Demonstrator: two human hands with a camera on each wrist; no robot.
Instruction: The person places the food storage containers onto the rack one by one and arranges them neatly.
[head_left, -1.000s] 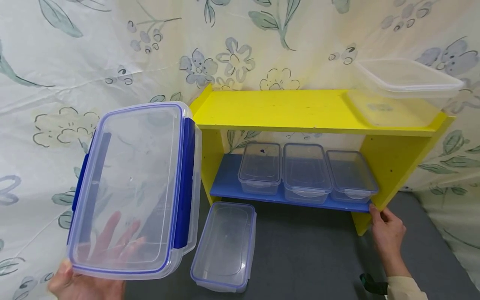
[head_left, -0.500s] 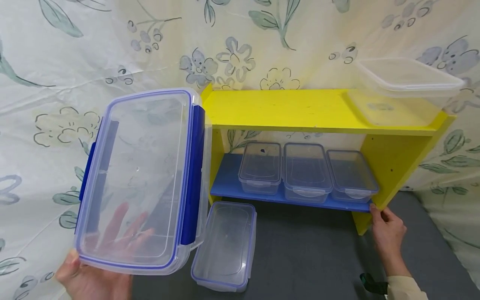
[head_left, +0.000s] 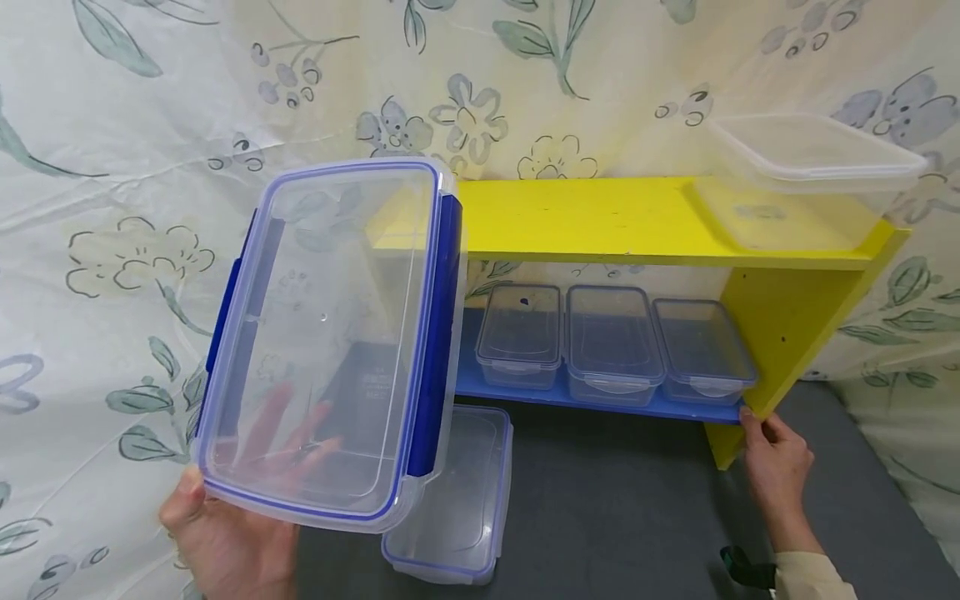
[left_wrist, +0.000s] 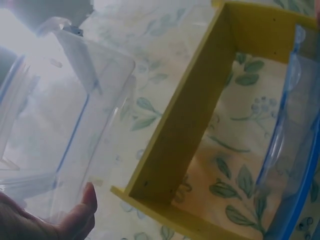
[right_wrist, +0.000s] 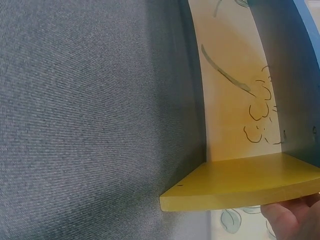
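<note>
My left hand [head_left: 240, 542] holds up a large clear food container [head_left: 330, 333] by its lower end, thumb at the near edge and fingers behind it. Blue clips run along its sides. The left wrist view shows the same container [left_wrist: 50, 110] apart from the yellow shelf unit [left_wrist: 175, 115]. My right hand [head_left: 776, 462] grips the shelf unit's right side panel [head_left: 780, 333] near the end of the blue shelf [head_left: 540, 396]. In the right wrist view, the right thumb [right_wrist: 280, 220] touches the yellow panel's edge, with the other fingers partly out of frame.
Three lidded clear containers stand side by side on the blue shelf, the middle one [head_left: 615, 342] widest. A lidless clear tub [head_left: 817, 175] sits at the right of the yellow top board [head_left: 555, 217]. Another lidded container [head_left: 465, 500] lies on the dark tabletop [head_left: 600, 508], partly hidden.
My left hand has carried the large container rightward and upward, so it now overlaps the shelf unit's left end in the head view. The right hand keeps its place.
</note>
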